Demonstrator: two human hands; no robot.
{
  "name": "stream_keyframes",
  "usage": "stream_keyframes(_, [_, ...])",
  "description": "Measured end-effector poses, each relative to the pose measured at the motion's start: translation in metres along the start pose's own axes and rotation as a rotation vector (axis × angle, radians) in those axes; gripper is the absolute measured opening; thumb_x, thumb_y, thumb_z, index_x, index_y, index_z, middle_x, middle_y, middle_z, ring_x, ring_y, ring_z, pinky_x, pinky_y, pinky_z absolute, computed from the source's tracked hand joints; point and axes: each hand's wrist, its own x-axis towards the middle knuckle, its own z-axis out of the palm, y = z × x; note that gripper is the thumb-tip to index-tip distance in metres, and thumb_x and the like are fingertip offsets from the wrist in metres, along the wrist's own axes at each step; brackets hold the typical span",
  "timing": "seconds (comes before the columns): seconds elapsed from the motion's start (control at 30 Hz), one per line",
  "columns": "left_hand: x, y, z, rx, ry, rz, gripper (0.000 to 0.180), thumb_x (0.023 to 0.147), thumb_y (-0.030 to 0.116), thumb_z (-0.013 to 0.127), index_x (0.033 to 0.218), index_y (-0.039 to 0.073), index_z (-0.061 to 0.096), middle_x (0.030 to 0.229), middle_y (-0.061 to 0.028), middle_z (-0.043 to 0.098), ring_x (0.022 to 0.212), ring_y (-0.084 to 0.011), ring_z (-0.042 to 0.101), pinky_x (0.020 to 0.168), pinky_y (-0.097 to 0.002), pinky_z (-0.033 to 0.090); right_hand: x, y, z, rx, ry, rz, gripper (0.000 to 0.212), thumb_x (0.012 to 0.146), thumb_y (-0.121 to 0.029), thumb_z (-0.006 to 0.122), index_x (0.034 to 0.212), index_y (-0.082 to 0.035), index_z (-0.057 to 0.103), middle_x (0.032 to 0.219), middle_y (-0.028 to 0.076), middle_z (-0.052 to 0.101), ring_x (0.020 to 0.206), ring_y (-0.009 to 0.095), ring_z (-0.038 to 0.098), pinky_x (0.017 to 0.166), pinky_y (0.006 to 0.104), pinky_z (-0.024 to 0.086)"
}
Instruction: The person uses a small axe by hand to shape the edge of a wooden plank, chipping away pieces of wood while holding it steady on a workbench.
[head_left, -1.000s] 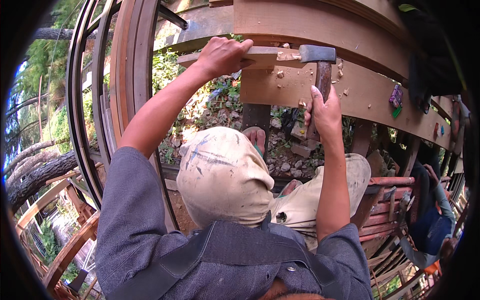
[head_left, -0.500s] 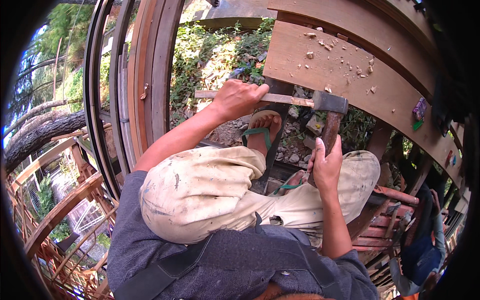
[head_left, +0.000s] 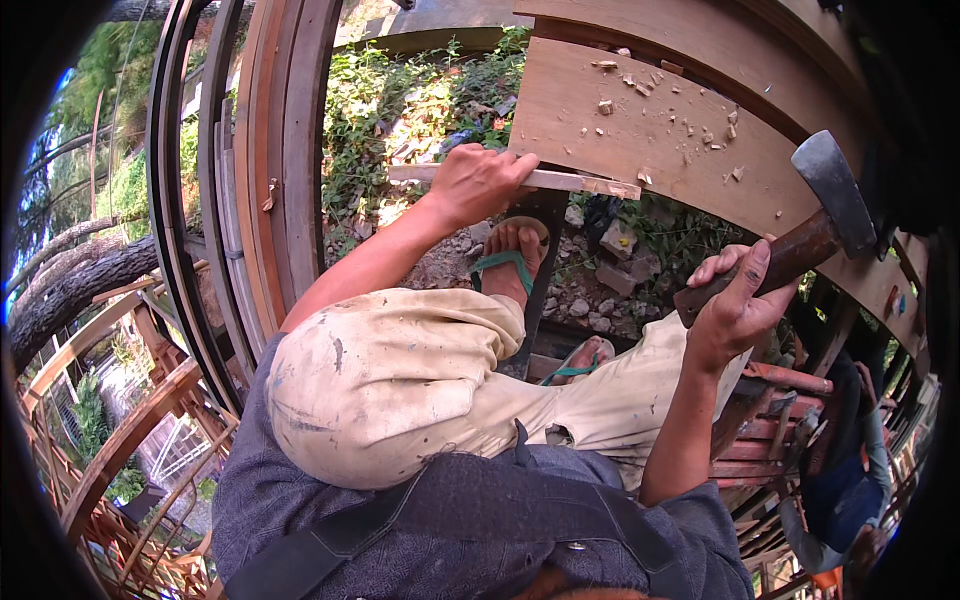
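My left hand (head_left: 476,186) is closed around a narrow wooden stick (head_left: 588,184), held level with both ends sticking out past the fist. The stick's right end looks chipped and paler, and lies along the near edge of a broad plank (head_left: 580,110); whether they touch I cannot tell. Off to the right, my right hand (head_left: 742,300) grips the brown wooden handle of a hatchet (head_left: 832,185). Its grey metal head points up and away, apart from the stick.
Wood chips (head_left: 640,85) lie scattered on the plank. Upright timbers (head_left: 265,170) stand at the left. Below my sandalled feet (head_left: 515,265) are stones and soil, with green plants (head_left: 400,110) beyond. Red slats (head_left: 760,425) and another person (head_left: 845,490) are at the lower right.
My right hand has raised the hatchet up and to the right, away from the stick's end, where its head was before. The left hand keeps its hold on the stick.
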Motion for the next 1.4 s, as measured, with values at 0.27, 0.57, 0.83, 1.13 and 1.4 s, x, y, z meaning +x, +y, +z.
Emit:
stream_keyframes(0.27, [0.027,-0.004,-0.007,0.015,-0.048,0.061,0.041,0.095,0.049,0.077,0.11,0.014,0.063,0.083,-0.0072,0.076,0.075,-0.0298,0.078,0.065,-0.0444,0.058,-0.028,0.028,-0.021,-0.025,-0.079,0.217,0.026,0.116,-0.017,0.058,0.133,-0.001,0.047,0.078,0.005,0.055,0.058,0.012,0.055,0.053,0.0289,0.051])
stream_keyframes(0.57, [0.027,0.009,-0.012,0.043,-0.042,0.01,0.041,0.097,0.051,0.075,0.106,0.014,0.061,0.083,-0.0081,0.075,0.077,-0.0295,0.078,0.067,-0.0457,0.058,-0.045,0.074,-0.031,0.045,-0.085,0.334,0.023,0.115,-0.02,0.06,0.125,-0.003,0.048,0.073,0.002,0.055,0.053,0.011,0.055,0.047,0.0282,0.048])
stream_keyframes(0.83, [0.02,0.016,-0.013,0.099,-0.012,-0.024,0.044,0.093,0.052,0.08,0.107,0.013,0.064,0.093,-0.0089,0.079,0.08,-0.0314,0.078,0.067,-0.0463,0.06,-0.039,0.074,-0.04,-0.01,-0.128,0.324,0.025,0.114,-0.024,0.062,0.118,-0.002,0.05,0.069,0.003,0.057,0.05,0.012,0.059,0.043,0.0306,0.049])
stream_keyframes(1.13, [0.022,0.014,-0.011,0.076,0.014,-0.034,0.041,0.092,0.046,0.082,0.105,0.012,0.062,0.091,-0.0101,0.078,0.079,-0.0318,0.078,0.066,-0.0456,0.06,-0.049,0.073,-0.03,-0.152,-0.207,0.347,0.028,0.114,-0.025,0.06,0.118,-0.001,0.048,0.065,0.007,0.06,0.048,0.018,0.063,0.044,0.0368,0.049])
stream_keyframes(1.4, [0.02,0.008,-0.008,0.052,-0.019,-0.051,0.04,0.091,0.045,0.082,0.104,0.013,0.062,0.089,-0.0075,0.077,0.077,-0.0295,0.078,0.065,-0.044,0.06,-0.033,0.045,-0.018,-0.22,-0.221,0.346,0.026,0.115,-0.025,0.06,0.119,-0.003,0.047,0.068,0.001,0.055,0.051,0.012,0.057,0.043,0.0309,0.047])
